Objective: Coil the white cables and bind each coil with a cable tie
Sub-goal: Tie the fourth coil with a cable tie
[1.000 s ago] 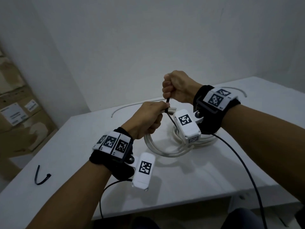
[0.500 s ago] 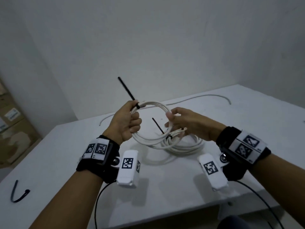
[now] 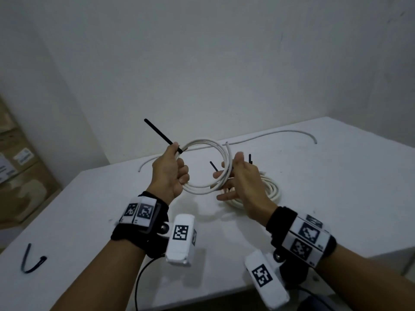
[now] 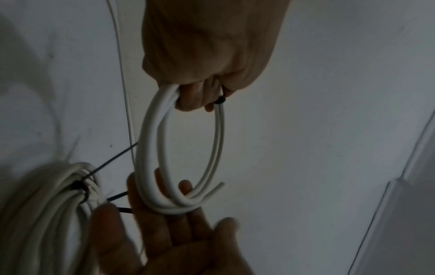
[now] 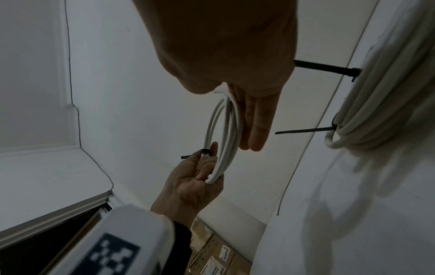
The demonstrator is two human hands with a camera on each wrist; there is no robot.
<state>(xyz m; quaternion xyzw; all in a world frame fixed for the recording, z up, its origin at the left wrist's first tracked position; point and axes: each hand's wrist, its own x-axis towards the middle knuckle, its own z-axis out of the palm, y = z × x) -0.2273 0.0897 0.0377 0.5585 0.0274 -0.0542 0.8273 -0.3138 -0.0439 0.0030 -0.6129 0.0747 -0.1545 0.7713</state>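
Note:
A small white cable coil (image 3: 203, 141) hangs in the air above the table (image 3: 336, 187). My left hand (image 3: 177, 173) grips its left side, right at the black cable tie (image 3: 158, 132) whose tail points up and left. The tie's head (image 4: 220, 101) sits against my left fingers. My right hand (image 3: 233, 173) is at the coil's right side with straight fingers; the coil (image 4: 150, 148) rests across them (image 4: 179, 232). In the right wrist view the straight fingers (image 5: 256, 121) lie along the coil (image 5: 226, 130).
Bundled white coils (image 3: 271, 191) with upright black tie tails (image 3: 250, 158) lie on the table behind my right hand. A loose white cable (image 3: 280, 133) runs along the far edge. A spare black tie (image 3: 31, 261) lies at the near left. Cardboard boxes (image 3: 20, 167) stand left of the table.
A second ago my right fist was pulling the tie's tail upward. It has let go, the coil has been lifted off the table, and my right fingers now lie straight against it.

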